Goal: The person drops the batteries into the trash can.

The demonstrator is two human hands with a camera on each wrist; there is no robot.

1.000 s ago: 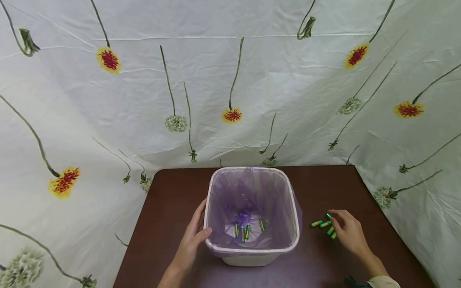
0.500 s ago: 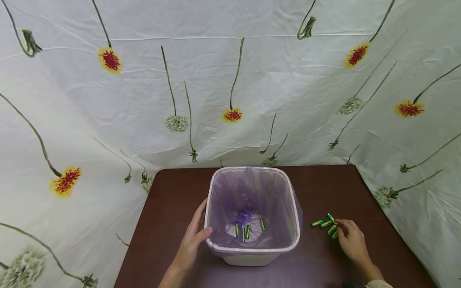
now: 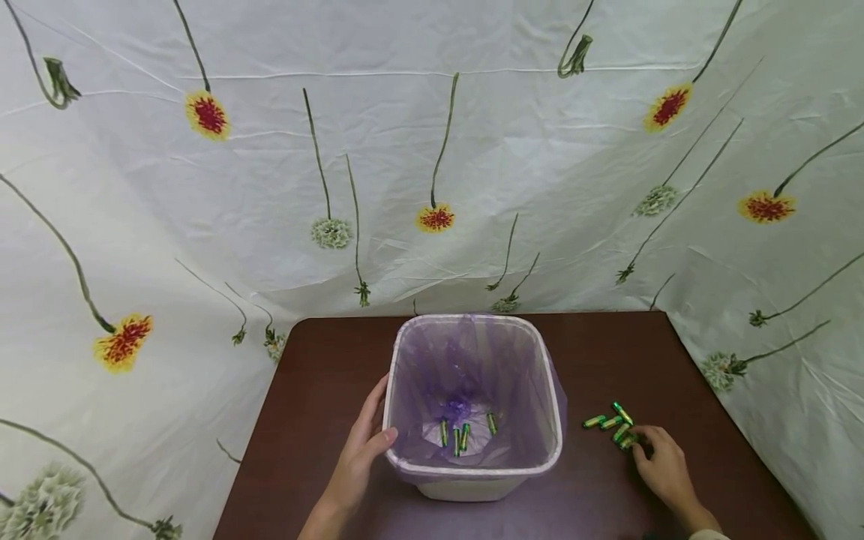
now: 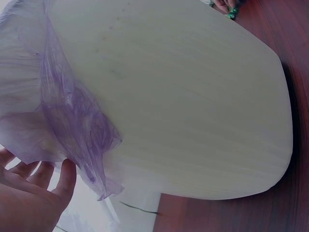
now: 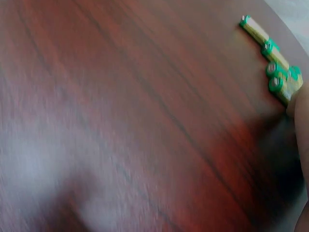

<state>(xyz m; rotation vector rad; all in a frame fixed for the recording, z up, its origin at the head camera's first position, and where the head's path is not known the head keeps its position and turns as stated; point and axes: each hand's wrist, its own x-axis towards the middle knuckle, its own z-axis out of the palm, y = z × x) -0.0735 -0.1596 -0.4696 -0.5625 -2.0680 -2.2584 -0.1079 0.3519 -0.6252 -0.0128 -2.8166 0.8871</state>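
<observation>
One thumb (image 3: 388, 434) is lapping over the rim (image 3: 475, 473) of the purple-lined bin (image 3: 469, 491) as the left grip (image 3: 354, 454) is grasping its side around eight o'clock; the right grip (image 3: 661, 460) is bending its fingers low over the worktop (image 3: 324, 375). Five green batteries (image 3: 610, 424) are lying at ten o'clock from that grip, the nearest touching its fingertips (whether pinched, I cannot tell). Four more (image 3: 465, 436) are lying inside the bin.
</observation>
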